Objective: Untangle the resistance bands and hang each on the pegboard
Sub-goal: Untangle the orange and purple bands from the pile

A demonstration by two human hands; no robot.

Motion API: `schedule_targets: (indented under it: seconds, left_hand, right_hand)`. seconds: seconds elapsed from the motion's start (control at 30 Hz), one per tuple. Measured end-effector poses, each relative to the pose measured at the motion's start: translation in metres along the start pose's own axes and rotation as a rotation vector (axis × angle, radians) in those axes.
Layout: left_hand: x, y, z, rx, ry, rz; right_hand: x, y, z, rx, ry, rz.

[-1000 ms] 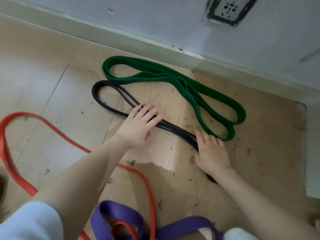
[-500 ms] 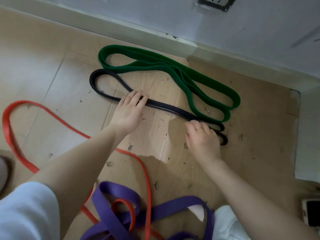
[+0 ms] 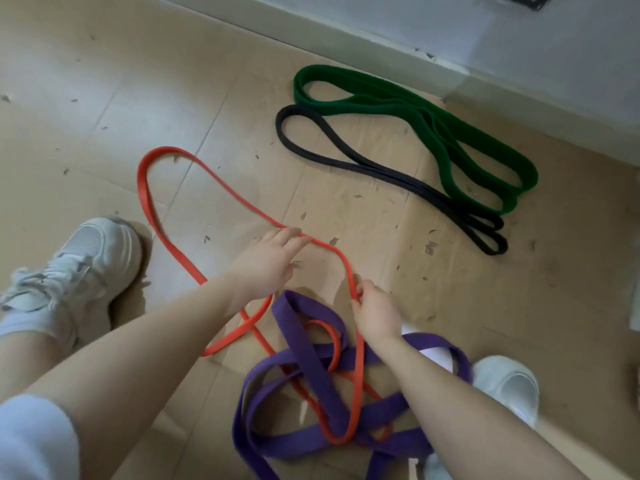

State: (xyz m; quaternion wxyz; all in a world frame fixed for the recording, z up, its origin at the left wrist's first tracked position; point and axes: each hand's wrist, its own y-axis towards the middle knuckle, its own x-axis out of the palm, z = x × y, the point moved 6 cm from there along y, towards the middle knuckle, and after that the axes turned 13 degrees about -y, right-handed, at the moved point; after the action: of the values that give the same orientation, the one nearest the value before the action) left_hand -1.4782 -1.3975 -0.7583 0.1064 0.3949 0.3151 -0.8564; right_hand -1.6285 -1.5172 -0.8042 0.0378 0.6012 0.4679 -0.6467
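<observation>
On the floor before us, our left hand (image 3: 268,263) rests flat-fingered on the long orange rubber band (image 3: 145,199); our right hand (image 3: 375,311) pinches it above the wide purple band (image 3: 311,368). We should draw orange out slowly, loop by loop.

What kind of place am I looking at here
Probably an indoor room at floor level, maybe a home workout corner. A tiled floor partly covered with cardboard meets a wall with a baseboard, and resistance bands such as the green band lie there.
</observation>
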Motion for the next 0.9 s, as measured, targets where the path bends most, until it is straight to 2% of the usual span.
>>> schedule_targets:
  seconds: [0.13,0.2,0.4,0.6,0.73,0.8,0.9]
  left_hand:
    - [-0.032,-0.025,0.025,0.073,-0.058,0.055]
    - [-0.060,-0.043,0.051,0.127,-0.104,0.141]
    - [-0.132,-0.129,0.145,0.322,-0.346,0.438]
    - [-0.195,-0.222,0.208,0.428,-0.732,0.797]
    - [-0.237,-0.281,0.261,0.561,-0.807,0.844]
    - [-0.251,-0.304,0.286,0.620,-0.764,0.833]
    - [-0.262,-0.327,0.318,0.660,-0.844,0.841]
  right_hand:
    - [-0.060,-0.026,-0.017,-0.092,0.607,-0.039]
    - [-0.102,-0.048,-0.033,-0.181,0.719,-0.077]
    - [-0.208,-0.142,-0.069,-0.396,0.847,-0.050]
    - [-0.293,-0.251,-0.078,-0.678,0.896,0.045]
    - [-0.345,-0.317,-0.072,-0.827,0.910,0.191]
    - [-0.364,-0.342,-0.066,-0.850,0.911,0.273]
    - [-0.389,-0.371,-0.058,-0.877,0.930,0.360]
